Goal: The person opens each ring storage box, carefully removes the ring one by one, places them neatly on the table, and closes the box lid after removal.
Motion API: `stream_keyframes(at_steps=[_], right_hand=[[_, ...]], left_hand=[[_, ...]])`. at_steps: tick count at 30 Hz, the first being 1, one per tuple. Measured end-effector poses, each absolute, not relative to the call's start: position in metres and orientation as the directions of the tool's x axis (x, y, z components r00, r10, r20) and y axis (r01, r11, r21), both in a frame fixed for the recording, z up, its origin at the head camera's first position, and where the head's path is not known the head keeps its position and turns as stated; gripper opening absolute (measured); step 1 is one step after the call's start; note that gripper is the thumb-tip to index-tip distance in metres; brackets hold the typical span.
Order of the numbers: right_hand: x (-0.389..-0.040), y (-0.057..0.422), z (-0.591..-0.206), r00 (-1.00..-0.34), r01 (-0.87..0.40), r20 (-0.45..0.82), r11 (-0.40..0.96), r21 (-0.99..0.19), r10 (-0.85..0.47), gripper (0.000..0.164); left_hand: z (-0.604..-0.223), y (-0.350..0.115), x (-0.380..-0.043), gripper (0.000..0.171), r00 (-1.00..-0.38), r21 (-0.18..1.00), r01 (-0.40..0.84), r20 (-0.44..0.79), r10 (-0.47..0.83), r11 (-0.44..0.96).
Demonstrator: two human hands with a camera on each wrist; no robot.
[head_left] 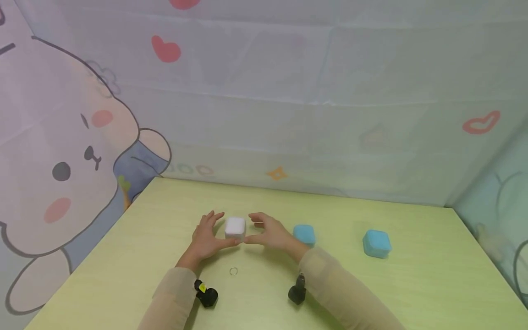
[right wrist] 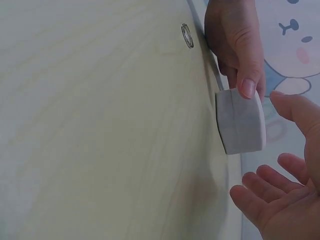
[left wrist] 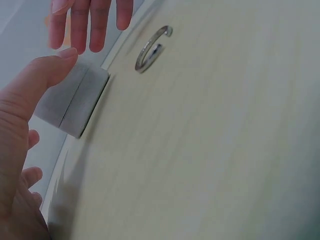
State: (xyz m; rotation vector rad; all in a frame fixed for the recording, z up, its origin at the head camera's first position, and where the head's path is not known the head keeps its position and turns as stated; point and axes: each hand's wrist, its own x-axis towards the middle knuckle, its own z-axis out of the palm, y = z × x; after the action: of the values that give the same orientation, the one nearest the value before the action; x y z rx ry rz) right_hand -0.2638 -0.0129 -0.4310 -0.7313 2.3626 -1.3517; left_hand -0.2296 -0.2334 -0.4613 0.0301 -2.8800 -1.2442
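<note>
A small white box (head_left: pixel 235 228) with rounded corners stands on the table between my two hands. In the right wrist view a seam runs round the white box (right wrist: pixel 240 122), and its lid is closed. My left hand (head_left: pixel 206 239) is at its left, thumb across the front and seemingly touching it, fingers spread away. On the other side my right hand (head_left: pixel 270 233) is held with thumb and fingers apart, the thumb close to the box's front corner. Nearer the front lies a silver ring (head_left: pixel 233 271), which shows a gap in its band in the left wrist view.
Two light blue boxes stand to the right: one blue box (head_left: pixel 304 234) just behind my right wrist, another blue box (head_left: pixel 377 243) farther right. The pale yellow table (head_left: pixel 429 275) ends at a printed cloth (head_left: pixel 264 114) behind. Black wrist cameras hang under both forearms.
</note>
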Motion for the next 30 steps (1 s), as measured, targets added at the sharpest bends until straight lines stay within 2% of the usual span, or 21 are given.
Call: stream_keyframes(at_steps=[11, 30], right_hand=[[-0.263, -0.005, -0.429, -0.811, -0.289, -0.021, 0.432, -0.854, -0.585, 0.074], [-0.259, 0.006, -0.424, -0.807, -0.338, 0.011, 0.447, -0.828, -0.59, 0.075]], left_hand=[[-0.457, -0.232, -0.224, 0.104, -1.0, 0.746, -0.024, -0.009, -0.025, 0.665], [-0.453, -0.224, -0.219, 0.104, -0.999, 0.77, 0.047, 0.035, 0.031, 0.637]])
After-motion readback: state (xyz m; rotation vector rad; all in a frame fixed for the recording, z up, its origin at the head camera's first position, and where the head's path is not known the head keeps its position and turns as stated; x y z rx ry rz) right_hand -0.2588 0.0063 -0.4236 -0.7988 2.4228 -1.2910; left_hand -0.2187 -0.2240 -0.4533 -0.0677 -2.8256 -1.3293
